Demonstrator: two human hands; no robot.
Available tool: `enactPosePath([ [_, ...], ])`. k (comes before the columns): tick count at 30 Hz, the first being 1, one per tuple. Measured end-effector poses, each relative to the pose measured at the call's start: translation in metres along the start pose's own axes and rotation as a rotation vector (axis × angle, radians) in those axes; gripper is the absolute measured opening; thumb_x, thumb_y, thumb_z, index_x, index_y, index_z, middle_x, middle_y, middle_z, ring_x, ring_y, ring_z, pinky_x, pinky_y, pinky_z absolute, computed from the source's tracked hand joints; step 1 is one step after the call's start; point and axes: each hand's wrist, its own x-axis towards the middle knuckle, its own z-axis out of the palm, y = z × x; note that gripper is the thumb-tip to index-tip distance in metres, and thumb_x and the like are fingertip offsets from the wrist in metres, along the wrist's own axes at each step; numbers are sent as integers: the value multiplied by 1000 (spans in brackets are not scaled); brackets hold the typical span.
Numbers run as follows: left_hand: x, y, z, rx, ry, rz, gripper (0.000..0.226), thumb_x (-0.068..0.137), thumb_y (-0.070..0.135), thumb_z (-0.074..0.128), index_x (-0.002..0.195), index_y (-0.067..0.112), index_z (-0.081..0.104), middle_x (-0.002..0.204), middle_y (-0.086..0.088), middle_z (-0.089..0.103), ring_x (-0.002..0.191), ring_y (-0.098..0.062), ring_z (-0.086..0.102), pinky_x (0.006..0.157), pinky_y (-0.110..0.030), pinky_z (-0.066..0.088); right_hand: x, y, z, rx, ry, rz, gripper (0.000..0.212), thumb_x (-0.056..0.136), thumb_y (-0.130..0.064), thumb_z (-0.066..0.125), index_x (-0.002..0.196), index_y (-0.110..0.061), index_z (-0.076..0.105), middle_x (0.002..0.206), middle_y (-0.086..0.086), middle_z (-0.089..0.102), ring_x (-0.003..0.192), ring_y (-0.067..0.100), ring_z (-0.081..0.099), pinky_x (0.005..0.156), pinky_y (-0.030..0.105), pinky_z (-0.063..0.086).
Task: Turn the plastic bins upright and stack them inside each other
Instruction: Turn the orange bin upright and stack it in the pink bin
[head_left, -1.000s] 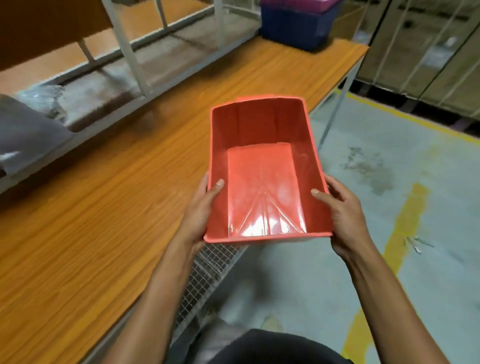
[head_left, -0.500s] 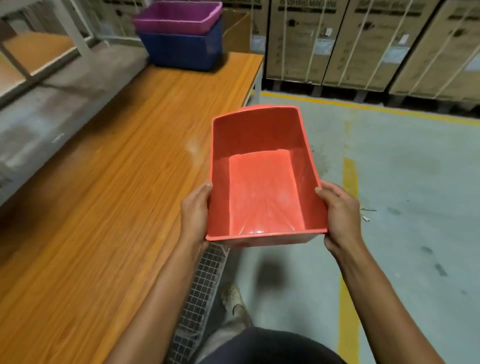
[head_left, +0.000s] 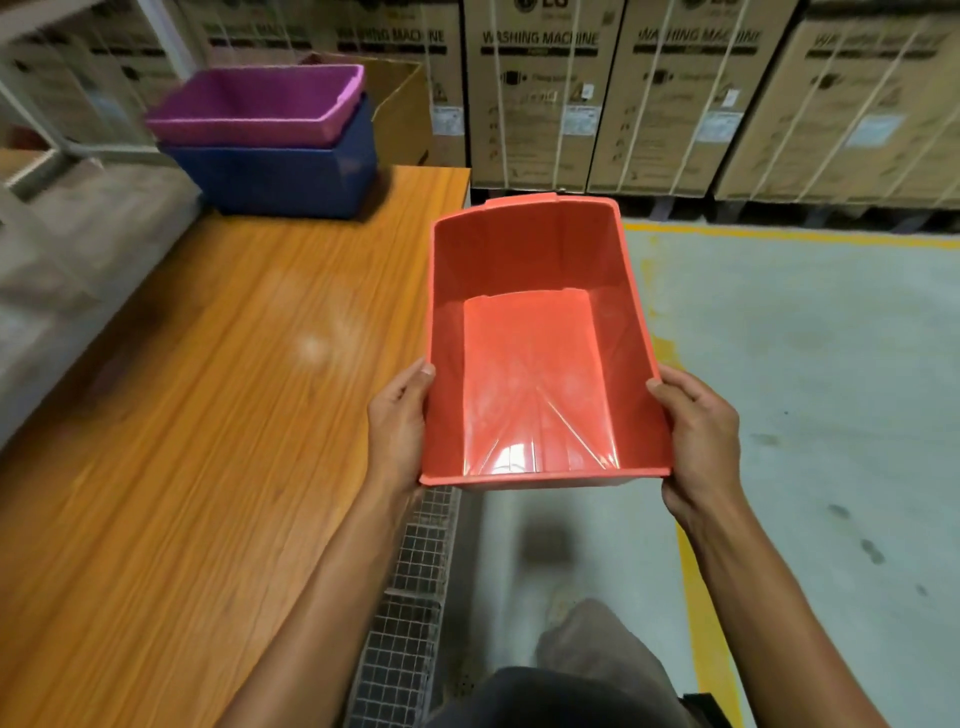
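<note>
I hold an empty red bin (head_left: 535, 364) upright in front of me, beside the right edge of the wooden table. My left hand (head_left: 399, 426) grips its left wall near the front corner, thumb on the rim. My right hand (head_left: 696, 436) grips the right wall the same way. At the table's far end a purple bin (head_left: 260, 106) sits nested upright inside a dark blue bin (head_left: 280, 179).
The long wooden table (head_left: 182, 441) runs along my left, with a grey metal shelf frame (head_left: 62, 249) behind it. Wire mesh (head_left: 415, 571) hangs under the table edge. Cardboard washing machine boxes (head_left: 675, 93) line the back. Concrete floor with yellow lines (head_left: 696, 597) lies to the right.
The view has swung toward the table's far end and the purple and blue bins now appear closer. Both hands keep the same grip on the red bin.
</note>
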Motion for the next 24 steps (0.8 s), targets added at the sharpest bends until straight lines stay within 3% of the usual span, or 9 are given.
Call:
enactPosePath([
  [7,89,11,57,67,-12,68,33,101,23,55,127,7,66,120,-20,71,105,-34,68,93,-46,54,114,-11,25,24,-29,6,23,92,-2,57,101,-15,74,101,5,75,82,11,70,74,24,56],
  [10,131,14,90,81,36,91,34,100,23,56,128,6,66,120,-19,71,102,-30,69,86,-38,56,174,-18,33,51,-52,27,23,93,-5,58,110,-7,72,104,9,74,85,14,69,80,29,56],
  [14,179,25,133,71,75,117,33,99,21,57,127,6,66,122,-17,70,108,-30,66,94,-40,54,246,-37,45,73,-107,36,21,93,-6,58,108,-8,73,93,3,77,80,12,70,76,26,57],
  [17,209,38,158,31,144,183,33,96,21,61,126,8,67,123,-14,70,109,-24,66,91,-33,54,295,-54,58,75,-177,28,27,93,-7,58,117,-2,69,108,15,73,89,19,67,84,33,54],
  [20,232,49,177,-5,219,234,33,99,13,56,130,5,63,126,-12,69,106,-18,66,85,-24,56,336,-69,78,68,-265,14,27,94,-5,56,118,-2,69,111,17,72,92,21,67,87,35,54],
  [24,256,66,186,-53,317,306,32,99,11,53,129,6,64,128,-13,68,113,-23,64,97,-31,54,377,-81,113,102,-382,26,27,95,-5,55,118,-3,69,107,14,74,87,18,71,78,28,58],
])
